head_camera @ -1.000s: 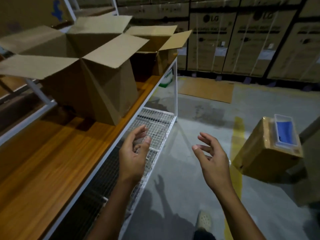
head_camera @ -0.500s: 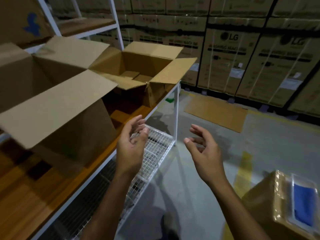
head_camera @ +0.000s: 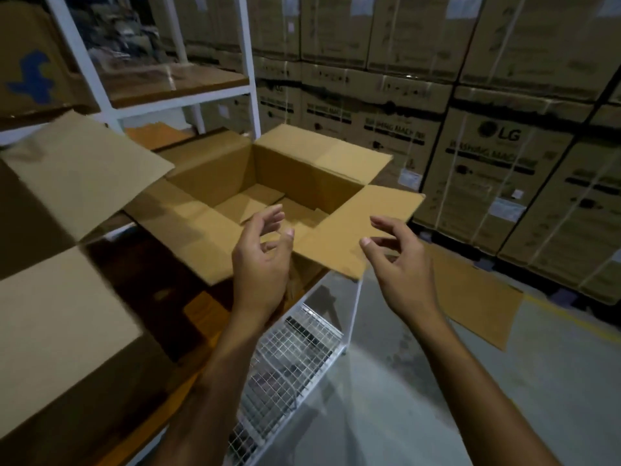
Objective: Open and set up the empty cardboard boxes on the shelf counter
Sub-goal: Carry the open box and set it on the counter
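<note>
Stacked LG washing-machine cartons (head_camera: 487, 169) fill the background wall, strapped and piled several high. On the concrete floor (head_camera: 420, 398) in front of them I see a flat cardboard sheet (head_camera: 477, 307).

1. Work surface: the wooden shelf counter (head_camera: 201, 314) runs along the left. A white upright post (head_camera: 247, 62) rises behind it, and a wire mesh shelf (head_camera: 289, 358) sits below its edge.
2. Task item: the open cardboard box (head_camera: 268, 176) stands on the counter at its far end. All four top flaps are folded outward, and the folded bottom flaps are the only thing visible inside.
3. Left hand (head_camera: 262, 264): raised over the near flap of the open cardboard box, fingers loosely curled, holding nothing.
4. Right hand (head_camera: 403, 274): raised at the outer corner of the right flap, fingers spread and relaxed, gripping nothing. I cannot tell whether its thumb touches the flap.
5. Obstructions: a second opened box (head_camera: 50, 314) sits close on the left. One of its spread flaps (head_camera: 87, 169) reaches over the left flap of the open cardboard box. The near and right flaps lie between both hands and the box cavity.
6. Upper shelf: a carton with a blue mark (head_camera: 30, 79) sits at top left.
</note>
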Motion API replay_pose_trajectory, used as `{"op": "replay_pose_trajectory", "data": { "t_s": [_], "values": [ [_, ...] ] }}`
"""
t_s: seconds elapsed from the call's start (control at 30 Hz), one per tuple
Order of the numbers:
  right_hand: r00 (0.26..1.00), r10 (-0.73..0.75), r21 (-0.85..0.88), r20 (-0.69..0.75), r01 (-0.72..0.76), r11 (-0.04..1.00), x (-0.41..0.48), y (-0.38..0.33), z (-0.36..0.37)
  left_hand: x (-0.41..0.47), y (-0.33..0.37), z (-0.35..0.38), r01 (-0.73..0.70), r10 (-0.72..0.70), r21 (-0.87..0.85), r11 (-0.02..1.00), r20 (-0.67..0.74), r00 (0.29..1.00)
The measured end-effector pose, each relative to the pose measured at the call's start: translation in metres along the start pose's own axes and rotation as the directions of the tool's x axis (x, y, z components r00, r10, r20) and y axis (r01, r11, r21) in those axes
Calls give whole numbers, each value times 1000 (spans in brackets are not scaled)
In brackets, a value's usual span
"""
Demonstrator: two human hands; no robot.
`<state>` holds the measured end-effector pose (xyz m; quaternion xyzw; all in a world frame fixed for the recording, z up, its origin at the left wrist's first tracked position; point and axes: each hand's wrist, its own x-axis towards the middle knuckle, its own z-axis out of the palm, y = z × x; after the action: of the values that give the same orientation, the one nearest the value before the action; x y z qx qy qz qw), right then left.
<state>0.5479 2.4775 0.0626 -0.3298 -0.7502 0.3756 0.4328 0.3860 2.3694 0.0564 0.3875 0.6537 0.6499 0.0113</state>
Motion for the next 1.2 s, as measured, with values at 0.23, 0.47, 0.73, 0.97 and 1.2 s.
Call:
{"op": "replay_pose_trajectory", "data": {
  "t_s": [0.23,0.47,0.73,0.97,1.2],
  "values": [
    [994,-76,-115,81,85,990,131,42,24,68,-50,38,53,-62,407,912,10,998],
    [985,161,-421,60,-121,899,254,117,48,76,-106,62,260,-256,759,597,-127,958],
    [834,495,-357,243,-397,846,305,188,63,57,-118,79,623,-263,583,522,-584,768],
    [703,602,-255,378,-546,798,300,199,60,11,-91,118,387,146,656,648,-606,782],
    [643,547,-111,536,-588,801,271,189,27,-22,-77,122,672,-490,-77,736,-745,452]
  ]
}}
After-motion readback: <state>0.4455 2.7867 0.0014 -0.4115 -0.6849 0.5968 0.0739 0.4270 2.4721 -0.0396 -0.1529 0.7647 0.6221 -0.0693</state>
